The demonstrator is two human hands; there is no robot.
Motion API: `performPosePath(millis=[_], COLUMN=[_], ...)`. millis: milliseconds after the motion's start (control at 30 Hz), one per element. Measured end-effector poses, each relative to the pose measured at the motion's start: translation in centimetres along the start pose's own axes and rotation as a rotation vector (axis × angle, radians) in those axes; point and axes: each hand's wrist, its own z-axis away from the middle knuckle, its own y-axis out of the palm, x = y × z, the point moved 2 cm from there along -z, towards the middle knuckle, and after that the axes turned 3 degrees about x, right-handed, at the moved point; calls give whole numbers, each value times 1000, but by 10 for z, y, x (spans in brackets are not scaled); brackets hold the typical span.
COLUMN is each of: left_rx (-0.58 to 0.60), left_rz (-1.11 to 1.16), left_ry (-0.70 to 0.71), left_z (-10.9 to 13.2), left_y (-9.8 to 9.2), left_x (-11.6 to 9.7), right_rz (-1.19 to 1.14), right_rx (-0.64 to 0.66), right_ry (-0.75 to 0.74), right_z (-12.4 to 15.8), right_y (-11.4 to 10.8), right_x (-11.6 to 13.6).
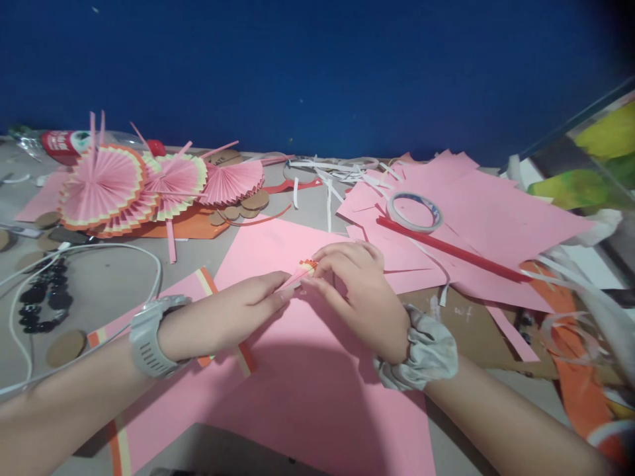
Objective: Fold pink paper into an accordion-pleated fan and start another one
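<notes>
My left hand (pixel 233 317) and my right hand (pixel 354 291) meet over a large pink paper sheet (pixel 317 390) on the table. Both pinch a small pleated pink paper strip with an orange and cream edge (pixel 306 267). The left fingers press its near end flat. The right fingers are curled over its far end. A grey watch is on my left wrist and a grey scrunchie on my right wrist.
Finished pink paper fans (pixel 143 182) lie at the back left. A tape roll (pixel 414 210) and a red stick (pixel 451 250) rest on loose pink sheets at the right. A white cable (pixel 74 251), black beads (pixel 44 297) and paper scraps lie around.
</notes>
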Motion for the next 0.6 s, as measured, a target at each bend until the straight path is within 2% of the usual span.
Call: performPosePath(millis=[300, 600], left_rx=[-24, 26], left_rz=[-78, -134], left_ry=[91, 56], left_z=[7, 12], left_y=[-3, -5], left_x=[-14, -13], right_rz=[68, 48], right_rx=[-9, 42], right_ry=[45, 38], right_z=[-2, -3], right_y=[-2, 2], right_x=[-2, -4])
